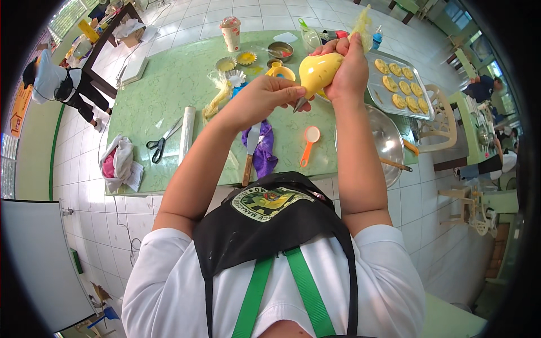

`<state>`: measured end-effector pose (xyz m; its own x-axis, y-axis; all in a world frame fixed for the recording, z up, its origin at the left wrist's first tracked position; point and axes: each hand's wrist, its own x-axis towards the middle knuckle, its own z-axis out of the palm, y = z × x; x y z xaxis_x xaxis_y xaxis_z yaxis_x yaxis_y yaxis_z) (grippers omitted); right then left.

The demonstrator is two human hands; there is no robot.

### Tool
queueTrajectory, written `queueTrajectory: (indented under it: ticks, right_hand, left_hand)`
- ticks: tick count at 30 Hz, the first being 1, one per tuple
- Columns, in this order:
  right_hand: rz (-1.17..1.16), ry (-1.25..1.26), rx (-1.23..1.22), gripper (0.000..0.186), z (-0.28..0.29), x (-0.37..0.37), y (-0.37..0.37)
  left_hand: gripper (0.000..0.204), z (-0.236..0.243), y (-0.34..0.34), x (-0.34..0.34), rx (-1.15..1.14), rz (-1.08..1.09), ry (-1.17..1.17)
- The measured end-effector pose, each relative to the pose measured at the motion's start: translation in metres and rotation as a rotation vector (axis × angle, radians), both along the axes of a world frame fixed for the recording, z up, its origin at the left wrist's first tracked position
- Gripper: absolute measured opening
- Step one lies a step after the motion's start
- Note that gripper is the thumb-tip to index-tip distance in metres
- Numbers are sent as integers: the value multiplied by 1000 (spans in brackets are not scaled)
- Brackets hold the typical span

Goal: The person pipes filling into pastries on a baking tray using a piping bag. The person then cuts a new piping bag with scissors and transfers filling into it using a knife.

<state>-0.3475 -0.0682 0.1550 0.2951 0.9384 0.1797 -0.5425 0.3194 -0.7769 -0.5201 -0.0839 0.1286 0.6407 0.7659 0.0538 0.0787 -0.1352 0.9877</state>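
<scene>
A clear piping bag (320, 72) filled with smooth yellow mixture is held up above the far side of the table. My right hand (350, 73) is closed around its upper part, and the loose twisted end sticks out beyond my fingers. At the narrow end, my left hand (265, 100) pinches the bag just above its metal tip (300, 105), which points down and toward me. To the right of my right hand, a metal baking tray (381, 104) bears several piped yellow mounds (404, 87) in rows.
On the green table (152, 104) lie scissors (163, 142), a film roll (187, 135), a spatula (251, 152) on purple cloth (267, 153), and an orange measuring spoon (309, 146). A steel bowl (394, 152) stands at the right edge. Small tins (235, 76) and a cup (231, 35) sit farther back.
</scene>
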Motion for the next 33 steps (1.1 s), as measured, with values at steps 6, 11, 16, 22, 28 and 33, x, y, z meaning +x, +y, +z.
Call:
queueTrajectory:
  ticks: [6, 11, 16, 22, 28, 33]
  right_hand:
    - [-178, -148, 32, 48, 3, -16, -2]
    - [-252, -198, 45, 51, 2, -14, -3]
    - [-247, -201, 86, 54, 1, -10, 0]
    - [-257, -178, 87, 52, 4, -11, -2]
    - [-285, -199, 109, 52, 4, -9, -2]
    - [-302, -193, 106, 52, 4, -7, -4]
  left_hand:
    - [31, -3, 4, -3, -138, -66, -56]
    - [30, 0, 0, 1, -162, -42, -78]
    - [33, 6, 4, 2, -112, -89, 17]
    - [27, 5, 2, 7, -108, -41, -19]
    - [26, 5, 2, 10, -72, -27, 38]
    - [26, 5, 2, 12, -85, -36, 4]
